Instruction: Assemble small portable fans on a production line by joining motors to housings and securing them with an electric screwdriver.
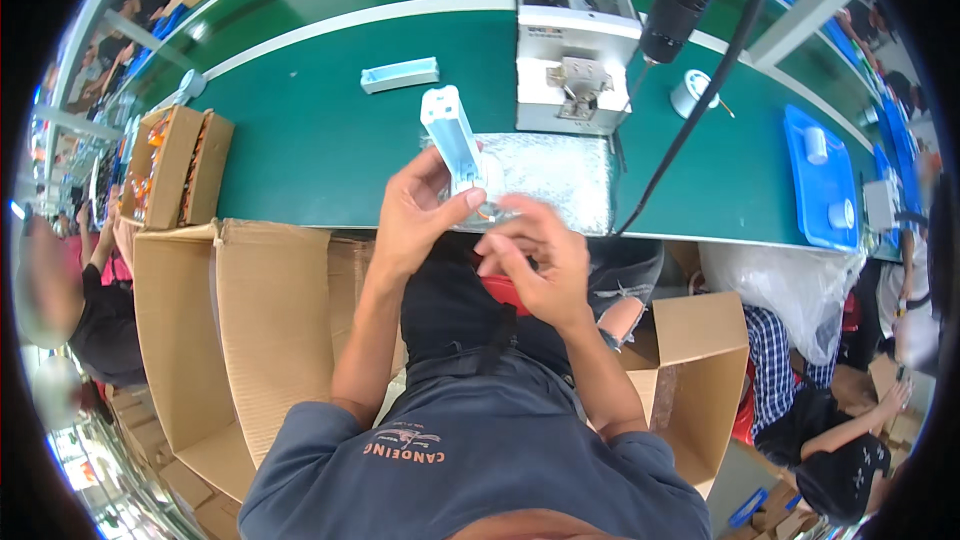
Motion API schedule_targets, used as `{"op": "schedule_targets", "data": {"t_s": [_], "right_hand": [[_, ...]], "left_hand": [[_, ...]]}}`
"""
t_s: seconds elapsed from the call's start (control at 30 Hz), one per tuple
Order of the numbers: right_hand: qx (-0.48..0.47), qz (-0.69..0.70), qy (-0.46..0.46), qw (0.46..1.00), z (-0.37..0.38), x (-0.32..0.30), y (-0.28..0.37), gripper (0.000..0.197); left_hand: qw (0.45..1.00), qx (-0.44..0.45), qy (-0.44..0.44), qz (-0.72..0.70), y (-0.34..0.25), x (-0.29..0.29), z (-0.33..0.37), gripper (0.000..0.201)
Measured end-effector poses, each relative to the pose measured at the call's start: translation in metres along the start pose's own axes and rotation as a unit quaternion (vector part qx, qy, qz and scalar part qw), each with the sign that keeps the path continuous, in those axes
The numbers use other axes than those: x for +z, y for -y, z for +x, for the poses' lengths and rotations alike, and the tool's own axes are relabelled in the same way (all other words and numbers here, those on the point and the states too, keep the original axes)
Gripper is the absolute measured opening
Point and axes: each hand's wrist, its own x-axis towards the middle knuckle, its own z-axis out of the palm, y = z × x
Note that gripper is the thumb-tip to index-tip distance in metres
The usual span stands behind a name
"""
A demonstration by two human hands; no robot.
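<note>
My left hand (410, 215) grips a long, light blue plastic housing (453, 135) by its lower end, thumb across the front. The housing stands tilted, its far end up and leaning slightly left. A small bit of wire (487, 210) shows at its lower end, by my left thumb. My right hand (540, 260) hovers just right of that end, half curled, with thumb and forefinger apart. I can make out nothing in it; its fingertips are slightly blurred. Beneath the hands a silvery bubble-wrap sheet (560, 175) covers part of the green bench (310, 160).
Another light blue housing (400, 75) lies farther back. A grey-white machine (575, 60) stands beyond the sheet. An electric screwdriver (685, 0) hangs with its cable at right. A white spool (690, 95) and a blue tray (820, 185) are farther right. Cardboard boxes (270, 330) flank my lap.
</note>
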Motion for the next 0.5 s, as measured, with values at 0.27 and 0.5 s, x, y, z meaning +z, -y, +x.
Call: {"op": "schedule_targets", "data": {"t_s": [0.27, 0.5], "right_hand": [[-0.001, -0.181, -0.124, 0.976, 0.024, -0.041, -0.021, 0.024], [-0.038, -0.314, -0.169, 0.934, 0.025, -0.038, -0.026, 0.010]], "left_hand": [[0.982, 0.101, -0.003, 0.158, -0.066, -0.045, 0.181, 0.055], [0.963, -0.038, 0.020, 0.264, 0.031, -0.110, 0.389, 0.055]]}}
